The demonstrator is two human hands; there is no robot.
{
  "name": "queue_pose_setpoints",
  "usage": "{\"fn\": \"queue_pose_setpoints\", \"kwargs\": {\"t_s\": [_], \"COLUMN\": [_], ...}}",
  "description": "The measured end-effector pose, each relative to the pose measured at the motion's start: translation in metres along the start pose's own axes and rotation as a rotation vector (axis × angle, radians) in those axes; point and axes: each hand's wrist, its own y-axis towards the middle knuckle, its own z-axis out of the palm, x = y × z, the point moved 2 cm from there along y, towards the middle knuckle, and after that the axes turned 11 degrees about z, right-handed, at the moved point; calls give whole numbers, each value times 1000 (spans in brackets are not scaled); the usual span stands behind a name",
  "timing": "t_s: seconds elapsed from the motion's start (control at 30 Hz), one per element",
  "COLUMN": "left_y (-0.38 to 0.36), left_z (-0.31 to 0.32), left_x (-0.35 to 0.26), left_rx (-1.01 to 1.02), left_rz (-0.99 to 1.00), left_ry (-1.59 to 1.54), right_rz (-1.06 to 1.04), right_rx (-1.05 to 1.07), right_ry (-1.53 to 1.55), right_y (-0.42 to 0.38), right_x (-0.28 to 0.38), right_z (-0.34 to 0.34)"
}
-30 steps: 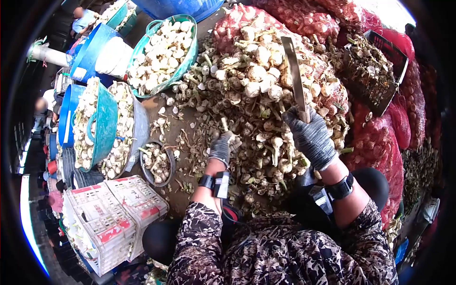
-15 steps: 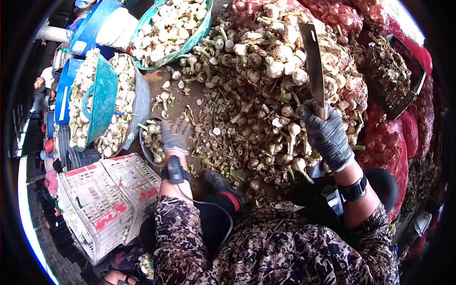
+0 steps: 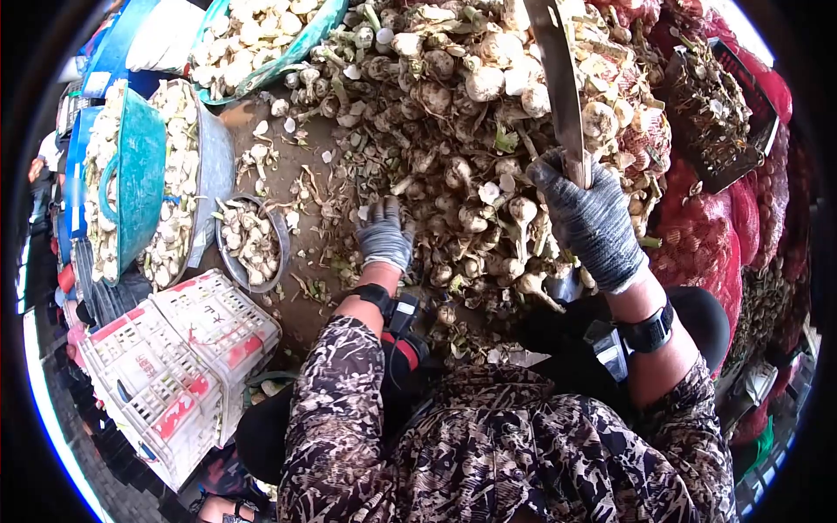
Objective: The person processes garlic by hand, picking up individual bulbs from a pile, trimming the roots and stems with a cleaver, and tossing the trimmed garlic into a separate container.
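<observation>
My right hand (image 3: 588, 213), in a grey knit glove, is wrapped around the handle of a large long-bladed knife (image 3: 562, 91). Its blade points up and away from me, above the garlic pile. My left hand (image 3: 385, 235), gloved the same way, lies palm down with fingers stretched forward and nothing visible in it. It is over the trimmings at the near left edge of the heap of garlic bulbs (image 3: 458, 174), many with stems and roots. A round metal basin (image 3: 283, 248) of trimmed garlic stands to the left of that hand.
Left of me are a white plastic crate (image 3: 179, 349), a teal tub (image 3: 139, 187) of garlic and a grey tub (image 3: 214, 157). Another garlic-filled tub (image 3: 261, 83) stands at the back. Red mesh sacks (image 3: 697, 253) and a black crate (image 3: 741, 148) of scraps line the right.
My left hand has moved right, from over the round basin to the edge of the garlic heap. The right hand still holds the knife upright. The view has shifted slightly.
</observation>
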Motion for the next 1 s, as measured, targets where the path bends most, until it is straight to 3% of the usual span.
{"fn": "queue_pose_setpoints", "kwargs": {"t_s": [0.07,0.1,0.17,0.2,0.27,0.33,0.37,0.4,0.43,0.53,0.67,0.73,0.8,0.83,0.9,0.97,1.0], "left_y": [-17,-28,-61,-81,-107,-100,-81,-69,-71,-57,-27,-12,-18,-15,-25,-17,-21], "left_z": [-9,-8,1,34,115,147,158,166,145,102,103,95,57,55,14,-3,-14], "left_x": [4,-6,-52,-75,-115,-135,-137,-138,-132,-102,-39,-8,0,17,28,46,51], "left_rx": [-373,-488,-424,-181,-457,-878,-270,301,369,64,-862,-644,-577,-491,-369,-134,-143], "left_rz": [156,359,787,890,1154,911,1102,1161,1104,1096,909,947,983,956,753,297,264], "left_ry": [33,47,38,-634,148,1649,1056,412,409,671,1424,1330,435,130,614,641,419], "right_rz": [7,51,44,38,43,32,54,59,67,141,133,130,128,75,75,86,75], "right_rx": [-13,7,5,-4,-6,24,4,-2,7,27,40,38,43,61,36,15,21], "right_ry": [-51,-30,-25,-22,-47,1,-12,-23,3,40,-57,-67,-98,-5,-71,-141,-114], "right_y": [3,2,-4,-6,-4,0,-2,0,1,0,11,12,14,12,11,9,11], "right_x": [-6,-6,1,3,-2,-9,-7,-8,-11,-9,-8,-8,-8,-6,-3,0,-3], "right_z": [-1,0,6,9,12,14,15,16,17,24,26,24,25,27,24,19,18]}}
